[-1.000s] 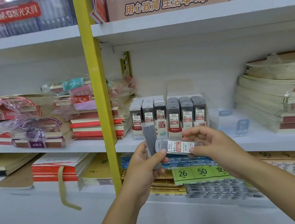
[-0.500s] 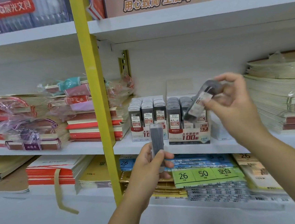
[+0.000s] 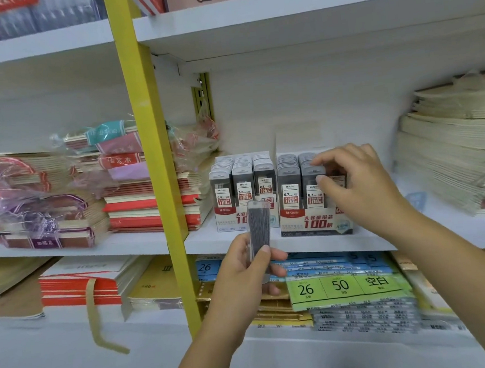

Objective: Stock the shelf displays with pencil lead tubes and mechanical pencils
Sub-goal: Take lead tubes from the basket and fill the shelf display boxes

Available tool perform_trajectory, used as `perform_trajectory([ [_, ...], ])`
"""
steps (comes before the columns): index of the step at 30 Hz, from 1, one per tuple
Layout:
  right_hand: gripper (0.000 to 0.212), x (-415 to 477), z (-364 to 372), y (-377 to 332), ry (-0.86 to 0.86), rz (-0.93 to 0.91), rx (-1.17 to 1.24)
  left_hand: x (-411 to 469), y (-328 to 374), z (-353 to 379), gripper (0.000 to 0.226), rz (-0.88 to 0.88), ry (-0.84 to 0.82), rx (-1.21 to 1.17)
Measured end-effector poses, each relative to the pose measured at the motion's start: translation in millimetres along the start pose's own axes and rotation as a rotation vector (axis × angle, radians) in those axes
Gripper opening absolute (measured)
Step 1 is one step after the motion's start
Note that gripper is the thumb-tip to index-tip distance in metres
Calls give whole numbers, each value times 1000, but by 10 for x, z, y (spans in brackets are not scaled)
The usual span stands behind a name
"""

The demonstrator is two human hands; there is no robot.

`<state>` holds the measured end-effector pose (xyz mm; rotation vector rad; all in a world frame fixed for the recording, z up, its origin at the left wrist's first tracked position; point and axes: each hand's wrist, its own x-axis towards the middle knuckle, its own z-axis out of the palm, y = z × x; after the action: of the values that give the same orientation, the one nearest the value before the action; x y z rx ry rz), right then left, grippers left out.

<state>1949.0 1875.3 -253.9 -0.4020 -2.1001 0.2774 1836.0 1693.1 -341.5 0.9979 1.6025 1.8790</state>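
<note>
Two display boxes of grey pencil lead tubes stand on the middle shelf [image 3: 225,239]: the 0.5 box [image 3: 230,224] on the left and the 0.7 box [image 3: 315,224] on the right. My left hand [image 3: 243,277] holds one lead tube [image 3: 259,226] upright in front of the shelf edge, below the 0.5 box. At the right column of the 0.7 box, my right hand [image 3: 361,185] pinches a second lead tube [image 3: 338,181] between thumb and fingers. That tube is mostly hidden by the hand.
A yellow upright post [image 3: 151,162] stands just left of the boxes. Red notebook stacks [image 3: 149,203] lie to its left and a tall cream notebook stack [image 3: 453,165] at the right. Label packs [image 3: 341,286] fill the shelf below.
My right hand took one tube from the left hand, carried it up and right, and has lowered it into the right column of the 0.7 box. The left hand turned its tube upright.
</note>
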Motion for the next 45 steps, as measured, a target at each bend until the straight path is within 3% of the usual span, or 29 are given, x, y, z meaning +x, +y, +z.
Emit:
perform_trajectory([
  [5,36,-32,9,10,47,35,-239,-25,31,16,20,5,-13,-1],
  [8,34,-113,-19,-85,102,-69,-292,-61,58,19,25,13,-44,3],
  [10,29,-188,-36,-196,70,-136,-153,-92,83,24,26,26,-67,17],
  [14,30,-386,-29,-422,-317,54,275,-158,144,65,27,65,-97,58],
  [16,32,-475,-5,-457,-419,135,410,-179,152,95,25,85,-90,122],
  [19,18,-526,-23,-438,-397,238,564,-201,139,111,23,94,-92,190],
  [21,20,-552,-55,-412,-393,318,667,-209,151,93,25,62,-96,155],
  [28,31,-687,-140,-319,-418,465,783,-136,150,-10,54,-62,-2,-311],
  [34,25,-733,-170,-325,-447,519,803,-107,120,16,40,-31,39,-295],
  [37,14,-730,-158,-324,-440,399,625,-84,96,30,14,7,63,-188],
  [39,18,-734,-123,-336,-431,281,465,-75,106,56,21,49,69,-100],
  [43,52,-662,-116,-371,-505,112,371,-37,108,167,22,134,125,18],
  [45,69,-533,-191,-369,-383,102,459,20,83,217,32,188,196,162],
])
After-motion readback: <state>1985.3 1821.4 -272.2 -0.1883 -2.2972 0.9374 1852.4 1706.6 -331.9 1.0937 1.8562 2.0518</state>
